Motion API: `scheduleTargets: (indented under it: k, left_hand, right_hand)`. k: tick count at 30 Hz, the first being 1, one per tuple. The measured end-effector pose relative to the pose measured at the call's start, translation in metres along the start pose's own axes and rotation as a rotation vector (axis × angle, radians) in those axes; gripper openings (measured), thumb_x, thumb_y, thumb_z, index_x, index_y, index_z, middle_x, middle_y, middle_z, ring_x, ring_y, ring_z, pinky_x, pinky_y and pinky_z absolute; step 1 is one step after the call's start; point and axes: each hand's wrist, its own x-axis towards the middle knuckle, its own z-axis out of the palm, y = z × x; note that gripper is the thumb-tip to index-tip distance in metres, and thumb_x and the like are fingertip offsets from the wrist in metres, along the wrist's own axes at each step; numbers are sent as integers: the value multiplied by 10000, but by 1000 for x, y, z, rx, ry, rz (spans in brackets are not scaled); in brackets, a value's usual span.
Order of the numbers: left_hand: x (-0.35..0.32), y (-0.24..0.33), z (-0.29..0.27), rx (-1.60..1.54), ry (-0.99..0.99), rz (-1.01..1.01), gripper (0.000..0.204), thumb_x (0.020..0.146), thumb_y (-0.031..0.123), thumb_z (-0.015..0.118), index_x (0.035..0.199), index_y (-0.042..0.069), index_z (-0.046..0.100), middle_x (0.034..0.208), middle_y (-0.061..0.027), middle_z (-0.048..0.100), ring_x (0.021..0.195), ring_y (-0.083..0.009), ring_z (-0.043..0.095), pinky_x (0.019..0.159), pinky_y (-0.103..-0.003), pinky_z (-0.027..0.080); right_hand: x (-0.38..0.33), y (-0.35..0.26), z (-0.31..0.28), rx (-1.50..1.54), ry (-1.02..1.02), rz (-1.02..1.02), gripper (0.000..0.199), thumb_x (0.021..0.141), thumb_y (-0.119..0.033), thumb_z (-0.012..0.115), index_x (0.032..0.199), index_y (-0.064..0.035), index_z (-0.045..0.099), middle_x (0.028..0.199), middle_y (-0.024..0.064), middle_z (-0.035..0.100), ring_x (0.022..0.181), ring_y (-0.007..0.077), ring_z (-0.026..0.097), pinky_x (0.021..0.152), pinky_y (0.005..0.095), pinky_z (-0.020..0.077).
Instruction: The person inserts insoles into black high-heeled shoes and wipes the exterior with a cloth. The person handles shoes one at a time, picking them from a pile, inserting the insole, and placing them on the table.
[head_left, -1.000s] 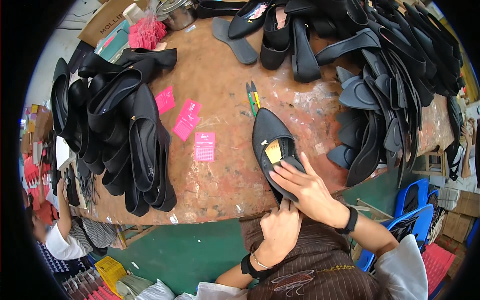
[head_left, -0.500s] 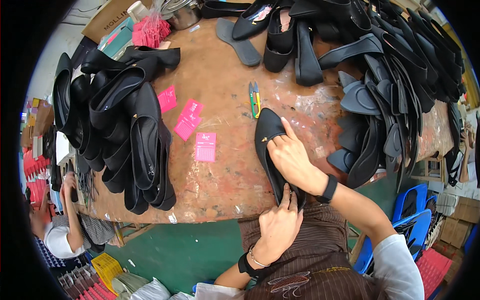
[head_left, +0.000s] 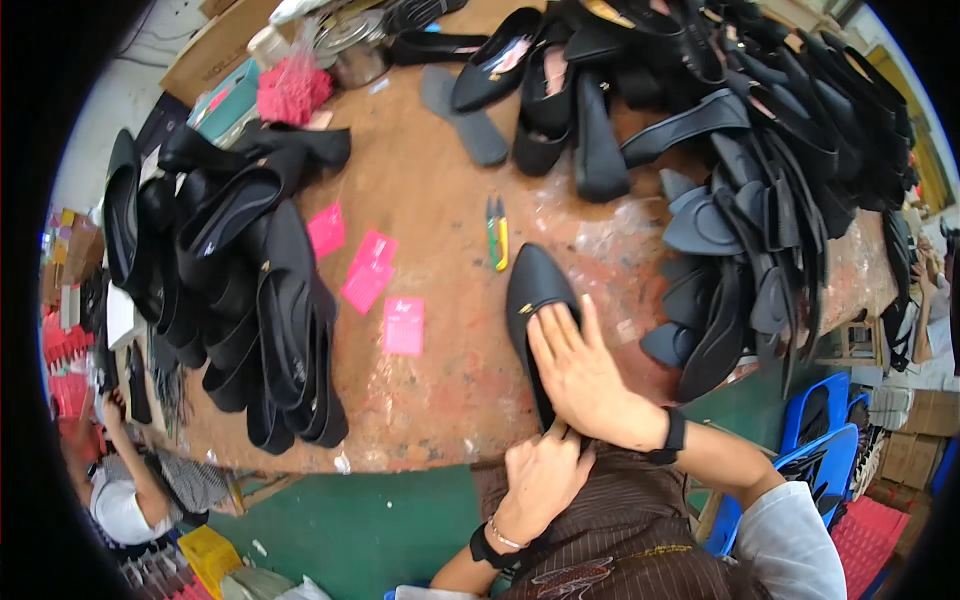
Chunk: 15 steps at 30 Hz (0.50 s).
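Two hands worked on one black pointed shoe [head_left: 535, 300] that lay on the brown desk [head_left: 440, 200] close to its near edge, toe pointing away from the person. The right hand [head_left: 585, 375] lay flat over the shoe's opening, fingers held out straight and close together, palm pressing down, a black band at its wrist. The left hand [head_left: 540, 475] sat at the near edge of the desk with its fingers curled at the heel end of the shoe; whether they pinched the heel or only touched it could not be told, since the right hand covered that part.

Just beyond the toe lay a small pair of snips with green and yellow handles [head_left: 497, 232]. To the left of the shoe, three pink tags [head_left: 404, 325] lay on bare wood, well apart from it. Along the left edge of the desk stood a packed row of black shoes [head_left: 260, 300], and a large heap of black soles and uppers [head_left: 760, 200] covered the right side up to the far right corner. A grey insole [head_left: 463, 115] lay near the far edge, with a metal pot [head_left: 350, 50] and a bag of pink pieces [head_left: 293, 90] towards the far left corner. Another person's hand and sleeve [head_left: 120, 480] showed below the left edge.
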Motion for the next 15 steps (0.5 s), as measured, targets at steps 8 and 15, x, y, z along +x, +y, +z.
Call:
scheduleTargets:
  k: [8, 15]
  left_hand:
    - [4, 10, -9, 48, -21, -15, 302, 770, 267, 735, 963, 37, 711, 936, -146, 691, 708, -342, 681, 645, -445, 533]
    - [4, 34, -21, 121, 96, 56, 409, 850, 269, 692, 1176, 23, 657, 1174, -161, 674, 828, -326, 689, 701, -372, 551]
  right_hand:
    - [16, -8, 13, -34, -49, 28, 470, 874, -177, 486, 1233, 112, 580, 1255, 252, 570, 1272, 346, 494, 1192, 601, 109]
    - [32, 35, 23, -23, 12, -167, 256, 861, -173, 515, 881, 22, 680, 809, 144, 662, 821, 260, 647, 1171, 620, 161]
